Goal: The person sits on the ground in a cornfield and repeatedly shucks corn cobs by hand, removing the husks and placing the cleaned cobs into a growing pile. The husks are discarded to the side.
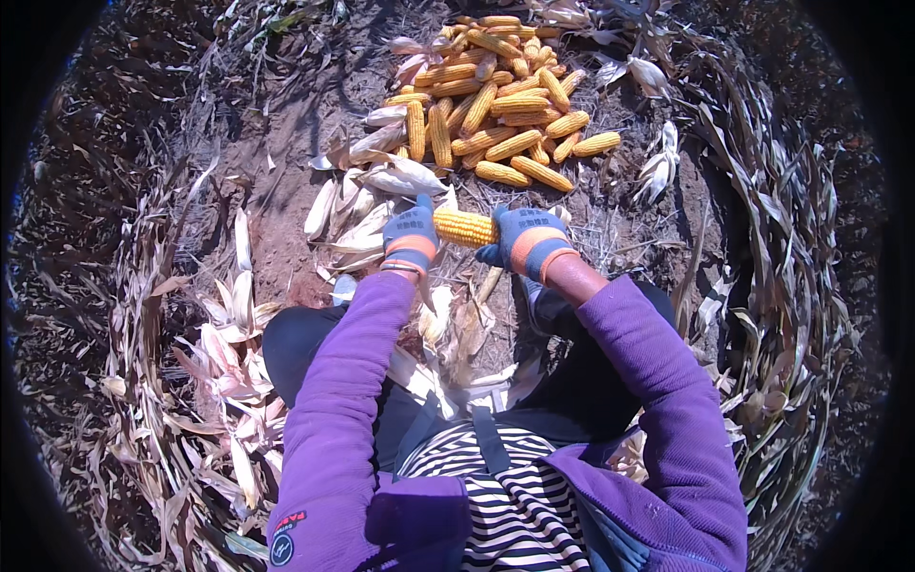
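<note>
A husked ear of yellow corn (466, 227) lies crosswise between my two gloved hands, above the ground. At its left end, my left hand (412, 232) closes around it, with the fingers largely hidden under the glove's back. My right hand (527, 232) grips the other end, its thumb showing below the cob. Both gloves are blue-grey with orange bands and bear writing. Just beyond my hands, a heap of husked corn ears (493, 107) rests on the soil. Pale, still-husked ears (404, 175) lie to the heap's near left, close to my left hand.
Loose dry husks (229, 365) are strewn left of my bent legs. Cut corn stalks and leaves (793, 236) form a bank curving along the right, with more stalks (136, 300) on the left. Bare brown soil (264, 171) shows between. Another husked-over ear (661, 161) sits right of the heap.
</note>
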Demonstrator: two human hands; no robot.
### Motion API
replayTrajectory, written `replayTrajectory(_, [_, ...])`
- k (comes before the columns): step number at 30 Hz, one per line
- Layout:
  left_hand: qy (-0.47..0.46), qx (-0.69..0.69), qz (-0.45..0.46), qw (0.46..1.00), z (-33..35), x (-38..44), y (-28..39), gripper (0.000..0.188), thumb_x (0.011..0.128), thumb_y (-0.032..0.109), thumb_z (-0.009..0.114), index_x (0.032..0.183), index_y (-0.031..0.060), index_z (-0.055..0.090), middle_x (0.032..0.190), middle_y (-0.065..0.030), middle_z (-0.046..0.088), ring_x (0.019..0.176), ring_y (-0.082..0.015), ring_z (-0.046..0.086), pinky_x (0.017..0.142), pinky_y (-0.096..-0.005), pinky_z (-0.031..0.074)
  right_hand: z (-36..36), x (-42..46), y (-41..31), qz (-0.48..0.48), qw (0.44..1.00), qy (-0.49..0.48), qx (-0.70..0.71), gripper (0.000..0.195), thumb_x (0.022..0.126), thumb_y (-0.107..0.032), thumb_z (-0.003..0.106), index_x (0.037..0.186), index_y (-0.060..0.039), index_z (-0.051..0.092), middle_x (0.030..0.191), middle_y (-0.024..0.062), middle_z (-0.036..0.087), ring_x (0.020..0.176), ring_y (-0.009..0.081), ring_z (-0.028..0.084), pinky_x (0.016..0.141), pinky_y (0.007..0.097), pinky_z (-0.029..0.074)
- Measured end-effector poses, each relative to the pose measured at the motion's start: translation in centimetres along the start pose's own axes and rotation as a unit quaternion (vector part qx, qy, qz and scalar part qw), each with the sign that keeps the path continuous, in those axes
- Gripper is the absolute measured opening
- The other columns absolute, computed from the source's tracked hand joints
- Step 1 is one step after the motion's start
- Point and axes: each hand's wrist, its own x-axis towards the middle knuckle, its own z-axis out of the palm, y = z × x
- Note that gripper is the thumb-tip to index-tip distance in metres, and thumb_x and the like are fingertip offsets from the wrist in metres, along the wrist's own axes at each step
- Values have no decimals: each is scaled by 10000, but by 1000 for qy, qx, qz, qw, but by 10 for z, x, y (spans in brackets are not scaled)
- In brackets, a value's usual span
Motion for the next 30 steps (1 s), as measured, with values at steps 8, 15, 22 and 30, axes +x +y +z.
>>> replayTrajectory(8, [-43, -92, 115, 988, -15, -1, 0, 231, 783, 214, 636, 1006, 165, 603, 924, -149, 662, 877, -360, 633, 740, -433, 496, -12, 22, 51, -66, 991, -48, 106, 518, 663, -423, 781, 1026, -81, 643, 890, 99, 677, 822, 234, 646, 749, 349, 491])
replayTrajectory(15, [-51, -399, 232, 886, -28, -15, -8, 338, 708, 48, 636, 1041, 109, 635, 973, -145, 663, 912, -309, 642, 796, -381, 500, -19, 17, 90, -166, 932, -123, 296, 569, 683, -335, 803, 1118, -25, 607, 871, 3, 656, 744, 67, 574, 662, 226, 472])
replayTrajectory(22, [-24, -274, 119, 954, -26, -15, -21, 286, 714, 101, 648, 999, 131, 648, 936, -162, 659, 881, -321, 638, 765, -378, 502, 13, 23, 85, -54, 900, -79, 425, 464, 676, -393, 786, 908, -15, 649, 711, 18, 601, 617, 84, 518, 553, 253, 442])
replayTrajectory(30, [-117, -206, 147, 960, -5, -53, -12, 360, 740, 282, 677, 1056, 125, 611, 929, -179, 648, 872, -347, 623, 769, -403, 487, 61, 76, 128, 146, 875, -66, 457, 397, 691, -358, 798, 841, -21, 652, 699, 32, 583, 565, 121, 515, 492, 288, 412])
